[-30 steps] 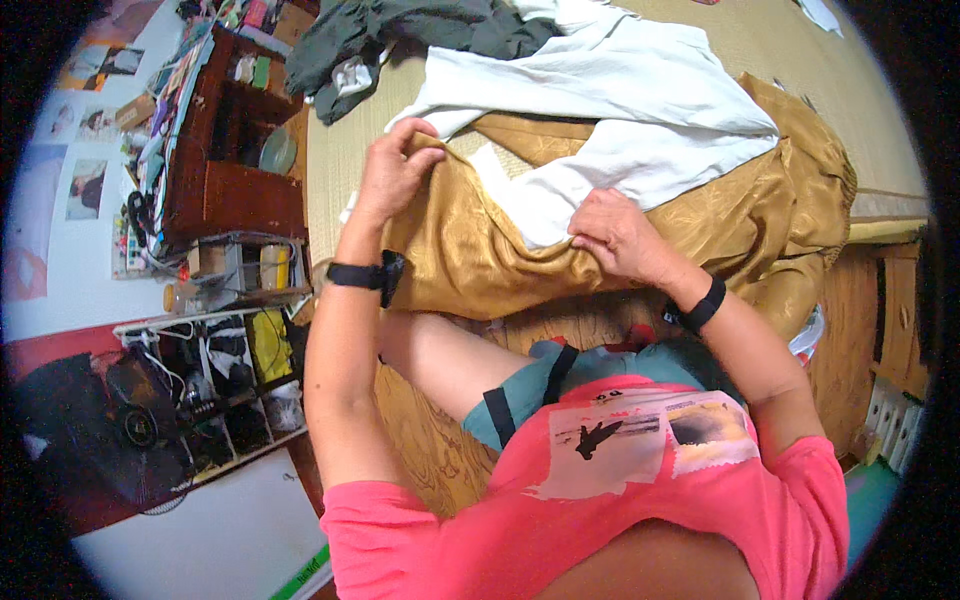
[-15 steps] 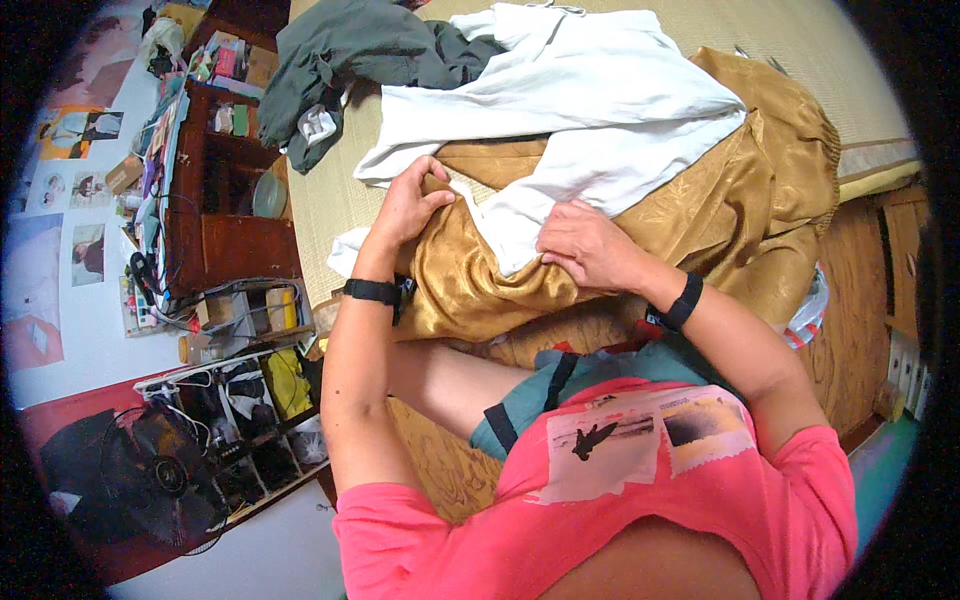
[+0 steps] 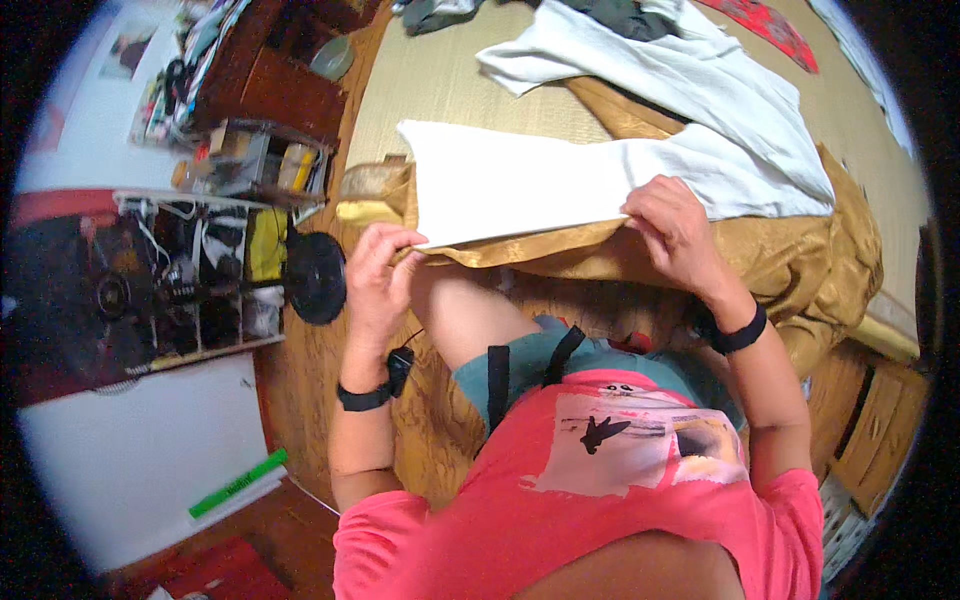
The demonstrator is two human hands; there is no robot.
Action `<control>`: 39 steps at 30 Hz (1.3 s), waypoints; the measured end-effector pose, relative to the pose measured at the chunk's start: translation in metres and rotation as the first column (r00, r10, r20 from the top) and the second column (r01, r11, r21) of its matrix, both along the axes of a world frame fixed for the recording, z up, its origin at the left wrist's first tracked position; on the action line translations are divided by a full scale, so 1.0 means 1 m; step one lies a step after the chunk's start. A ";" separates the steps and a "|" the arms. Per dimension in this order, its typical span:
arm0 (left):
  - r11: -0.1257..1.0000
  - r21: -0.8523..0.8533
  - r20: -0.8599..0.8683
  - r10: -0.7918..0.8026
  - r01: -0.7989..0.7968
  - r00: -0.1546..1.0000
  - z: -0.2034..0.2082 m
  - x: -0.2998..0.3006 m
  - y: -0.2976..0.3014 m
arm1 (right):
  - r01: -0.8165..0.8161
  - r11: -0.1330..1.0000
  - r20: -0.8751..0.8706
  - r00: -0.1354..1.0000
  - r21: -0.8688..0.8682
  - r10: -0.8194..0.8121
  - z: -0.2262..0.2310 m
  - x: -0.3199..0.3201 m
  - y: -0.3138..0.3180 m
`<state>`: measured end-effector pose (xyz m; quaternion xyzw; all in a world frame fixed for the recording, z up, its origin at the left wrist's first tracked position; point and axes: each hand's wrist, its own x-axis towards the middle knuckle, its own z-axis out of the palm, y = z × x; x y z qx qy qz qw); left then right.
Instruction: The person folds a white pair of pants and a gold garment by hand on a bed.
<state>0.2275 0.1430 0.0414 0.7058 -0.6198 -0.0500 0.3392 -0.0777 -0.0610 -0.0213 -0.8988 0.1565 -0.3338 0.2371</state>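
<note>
White trousers lie across the bed, with one leg pulled out flat along the near edge. At that leg's hem corner, my left hand is closed in a pinch. Farther right, my right hand pinches the leg's near edge, so the edge runs taut between my hands. Gold-brown satiny cloth lies under the trousers; a strip of it shows along the edge I hold. Whether my fingers also grip this cloth is hard to see.
The bed carries a woven straw mat. Dark grey-green clothing and a red patterned item lie at the far side. On the left stand an open compartment shelf, a round black fan and a wooden cabinet.
The bunched trouser leg has been drawn left and spread out flat. My left hand moved nearer to me, down to the hem; my right hand shifted right. The view turned.
</note>
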 end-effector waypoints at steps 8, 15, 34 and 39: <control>0.987 -0.087 0.089 0.142 -0.134 0.986 -0.087 -0.020 0.082 | -0.195 0.963 -0.172 0.971 -0.188 0.163 -0.011 0.010 0.028; 0.983 -0.079 0.150 0.176 -0.166 0.973 -0.119 -0.018 0.114 | -0.264 0.936 -0.267 0.943 -0.231 0.200 -0.013 0.017 0.033; 0.962 0.239 0.217 0.078 -0.131 0.973 -0.086 -0.036 0.065 | -0.308 0.926 -0.344 0.912 -0.221 0.221 -0.007 0.019 0.036; 0.954 0.291 0.291 -0.014 -0.075 0.957 -0.097 -0.037 0.058 | -0.289 0.929 -0.327 0.922 -0.230 0.206 -0.010 0.016 0.035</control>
